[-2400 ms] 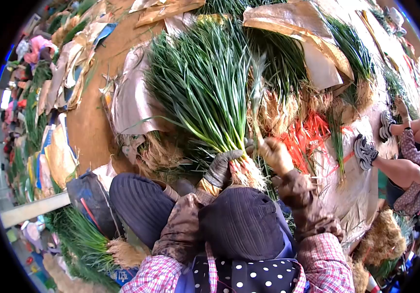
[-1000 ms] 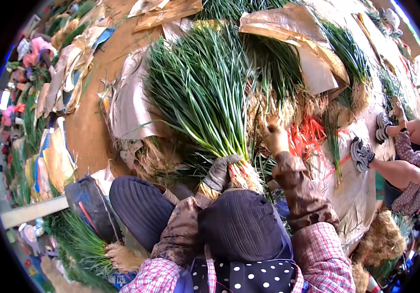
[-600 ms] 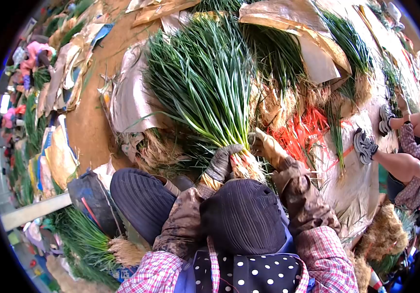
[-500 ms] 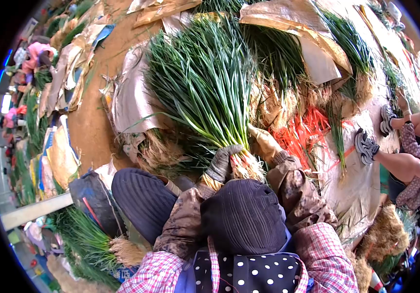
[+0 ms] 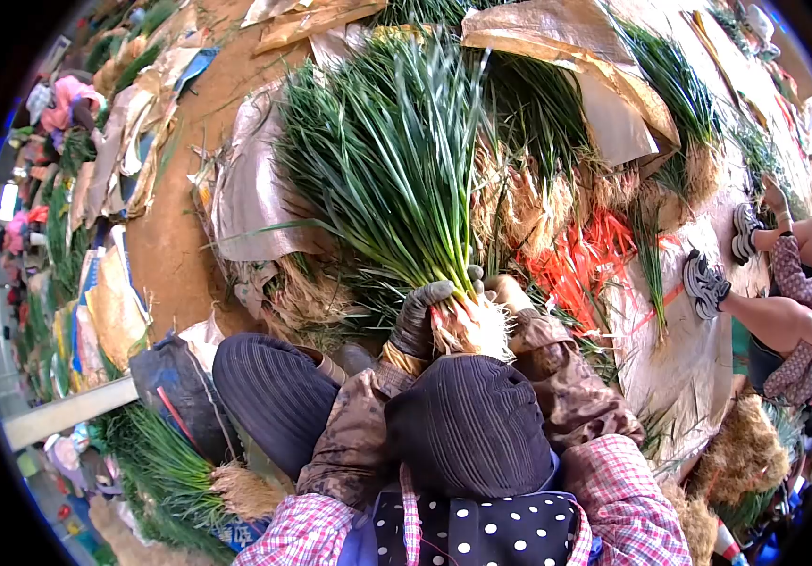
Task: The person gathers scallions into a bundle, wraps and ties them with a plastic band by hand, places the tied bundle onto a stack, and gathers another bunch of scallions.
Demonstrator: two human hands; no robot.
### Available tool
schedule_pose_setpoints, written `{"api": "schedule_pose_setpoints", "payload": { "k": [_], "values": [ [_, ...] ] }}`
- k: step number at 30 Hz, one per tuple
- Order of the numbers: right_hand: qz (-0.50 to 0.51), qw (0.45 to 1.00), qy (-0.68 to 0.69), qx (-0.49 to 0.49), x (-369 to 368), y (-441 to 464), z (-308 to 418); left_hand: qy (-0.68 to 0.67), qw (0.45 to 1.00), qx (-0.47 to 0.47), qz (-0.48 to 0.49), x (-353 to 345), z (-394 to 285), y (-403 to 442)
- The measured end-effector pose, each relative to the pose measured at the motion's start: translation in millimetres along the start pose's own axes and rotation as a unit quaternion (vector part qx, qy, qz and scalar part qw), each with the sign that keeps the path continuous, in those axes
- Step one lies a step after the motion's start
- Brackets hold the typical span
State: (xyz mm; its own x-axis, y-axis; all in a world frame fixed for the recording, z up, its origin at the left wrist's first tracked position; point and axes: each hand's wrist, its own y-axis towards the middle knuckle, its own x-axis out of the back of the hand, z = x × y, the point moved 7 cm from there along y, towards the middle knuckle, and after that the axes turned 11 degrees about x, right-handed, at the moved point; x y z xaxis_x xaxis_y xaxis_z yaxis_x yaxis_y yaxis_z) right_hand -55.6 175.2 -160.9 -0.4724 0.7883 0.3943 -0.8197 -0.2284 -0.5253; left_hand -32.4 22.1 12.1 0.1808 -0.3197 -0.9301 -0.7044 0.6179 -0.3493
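Note:
A large bunch of green onions (image 5: 415, 189), with long dark green leaves and pale, reddish root ends, stands fanned out in front of me. My left hand (image 5: 420, 316), in a grey glove, is wrapped round its base from the left, with fingertips showing at the far side. My right hand (image 5: 508, 292), in a tan glove, is curled against the right side of the same base; its fingertips are partly hidden by the bunch. The roots (image 5: 472, 328) point towards me, between the two hands.
More green onions (image 5: 543, 113) lie beyond, partly under a sack (image 5: 566, 33). Red plastic ties (image 5: 583, 264) are heaped at the right. A pale sack (image 5: 259, 189) lies to the left. Another person's leg and shoe (image 5: 706, 285) are at the right; another bunch (image 5: 175, 457) is by my left knee.
The bunch has turned slightly, and its root end has moved a little towards me. My right hand has drawn back from the stems to the root end. My left hand keeps its hold.

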Motion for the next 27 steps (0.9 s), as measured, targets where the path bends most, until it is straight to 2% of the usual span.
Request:
{"api": "schedule_pose_setpoints", "payload": {
  "k": [1, 3, 6, 8, 9, 11, 12, 14, 16, 17, 19, 20, 21, 23, 24, 25, 27],
  "values": [
    [0.096, 0.991, -0.088, -0.001, -8.3, -1.0, -0.1, 0.005, 1.0, 0.009, -0.005, 3.1, 1.1, 1.2],
    [-0.075, 0.963, -0.215, 0.146, 38.4, -21.3, 34.3, 0.021, 0.999, 0.024, -0.019, 12.1, 3.8, 4.9],
    [-0.322, 0.915, -0.244, -0.013, 133.1, -8.0, 65.4, 0.033, 0.997, 0.058, -0.048, 31.5, 9.3, 10.7],
    [-0.337, 0.876, -0.34, -0.049, 170.3, 11.9, 70.7, 0.028, 0.995, 0.069, -0.067, 39.7, 12.4, 11.2],
    [-0.332, 0.872, -0.36, -0.017, 178.6, 30.8, 52.9, 0.021, 0.995, 0.067, -0.074, 38.8, 13.1, 10.1],
    [-0.348, 0.854, -0.383, 0.057, 186.0, 55.5, 28.2, 0.064, 0.996, 0.041, -0.056, 85.8, 10.6, 24.0],
    [-0.367, 0.84, -0.387, 0.099, 185.0, 60.8, 22.4, 0.044, 0.996, 0.062, -0.047, 50.4, 8.0, 15.0],
    [-0.383, 0.834, -0.367, 0.149, 170.7, 37.8, 35.1, 0.026, 0.995, 0.092, -0.021, 40.6, 8.2, 13.7],
    [-0.379, 0.844, -0.328, 0.19, 146.9, -6.6, 62.0, 0.043, 0.995, 0.075, -0.051, 64.9, 13.2, 19.8],
    [-0.336, 0.884, -0.279, 0.168, 132.9, -34.9, 85.3, 0.052, 0.994, 0.068, -0.067, 76.9, 15.6, 22.9],
    [-0.238, 0.925, -0.227, 0.189, 101.2, -73.3, 107.8, 0.06, 0.996, 0.036, -0.049, 26.7, 8.1, 18.6],
    [-0.24, 0.9, -0.242, 0.273, 84.0, -87.8, 113.4, 0.08, 0.994, 0.076, -0.014, 21.6, 9.8, 18.6],
    [-0.241, 0.867, -0.253, 0.354, 67.5, -102.5, 118.1, 0.07, 0.992, 0.105, -0.004, 52.4, 19.5, 25.9],
    [-0.163, 0.85, -0.367, 0.342, 37.5, -117.4, 117.4, 0.065, 0.984, 0.164, 0.018, 84.8, 32.0, 30.7],
    [-0.142, 0.854, -0.367, 0.341, 33.5, -125.7, 126.9, 0.063, 0.988, 0.113, -0.081, 94.4, 33.6, 29.9],
    [-0.103, 0.872, -0.349, 0.327, 30.7, -122.5, 122.4, 0.064, 0.987, 0.124, -0.08, 93.6, 33.7, 27.6],
    [-0.077, 0.918, -0.203, 0.331, 33.5, -116.5, 112.6, 0.069, 0.984, 0.145, -0.075, 88.3, 28.1, 24.3]
  ]
}}
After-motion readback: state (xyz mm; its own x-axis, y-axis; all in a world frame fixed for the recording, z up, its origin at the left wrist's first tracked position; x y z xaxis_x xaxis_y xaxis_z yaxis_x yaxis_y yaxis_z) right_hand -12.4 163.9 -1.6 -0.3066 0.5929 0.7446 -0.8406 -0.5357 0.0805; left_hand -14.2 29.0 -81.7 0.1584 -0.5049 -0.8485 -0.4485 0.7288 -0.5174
